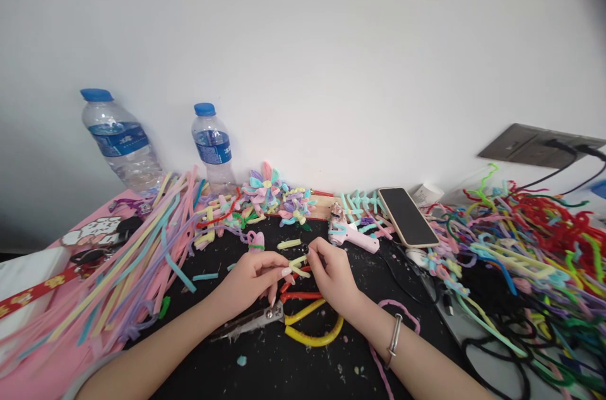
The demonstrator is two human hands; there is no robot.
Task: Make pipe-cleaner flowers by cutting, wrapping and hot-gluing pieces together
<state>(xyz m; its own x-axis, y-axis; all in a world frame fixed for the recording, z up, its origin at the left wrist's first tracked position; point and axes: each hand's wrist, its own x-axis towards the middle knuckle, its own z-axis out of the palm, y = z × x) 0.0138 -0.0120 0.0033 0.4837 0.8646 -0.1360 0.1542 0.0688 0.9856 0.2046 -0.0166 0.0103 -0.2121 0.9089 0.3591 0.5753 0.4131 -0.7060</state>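
My left hand (265, 274) pinches pale yellow pipe cleaner pieces (299, 267) between thumb and fingertips, above the black mat. My right hand (334, 274) closes its fingertips on the other end of one yellow piece. Below both hands lies a pair of scissors (310, 330) with yellow and red handles, blades pointing left. Just beyond the hands is a loose short yellow piece (288, 244). A pink glue gun (354, 237) rests past my right hand. Short blue pieces (205, 277) lie left of my left hand.
Long pastel pipe cleaners (137, 248) spread over the left side. Two water bottles (213, 144) stand by the wall. Pipe cleaner flowers (267, 188) sit at the back. A phone (408, 217) leans at the right, beside a tangled colourful heap (530, 248) and cables.
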